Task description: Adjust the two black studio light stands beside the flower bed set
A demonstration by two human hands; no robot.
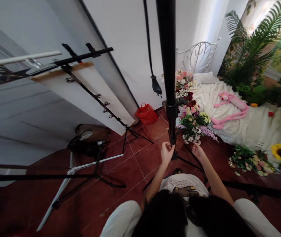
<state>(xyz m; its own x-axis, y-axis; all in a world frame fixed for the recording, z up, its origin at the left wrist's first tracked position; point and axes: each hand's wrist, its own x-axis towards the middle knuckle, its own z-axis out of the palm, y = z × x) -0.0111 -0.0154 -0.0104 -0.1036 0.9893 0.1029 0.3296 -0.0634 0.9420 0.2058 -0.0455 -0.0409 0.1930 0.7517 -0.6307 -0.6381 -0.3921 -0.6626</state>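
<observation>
A tall black tripod stand [171,75] rises upright in front of me, with a collar and clamp partway down its pole. My left hand [167,154] is closed on the lower part of the pole, the thumb against its near side. Just right of the pole is my right hand [198,152], apart from it, with fingers curled together; whatever they may hold is hidden or too small to make out. The stand's dark legs [191,158] spread out below the hands. Left of the pole hangs a black cable with a plug [156,86].
To the left, a second stand carries white backdrop rolls [105,95] with clips; a silver-legged stand [71,171] and dark bag [88,138] sit nearby. A red plastic bag [147,114] lies by the wall. Flowers [192,115] and a bed with a pink plush toy [236,104] are right.
</observation>
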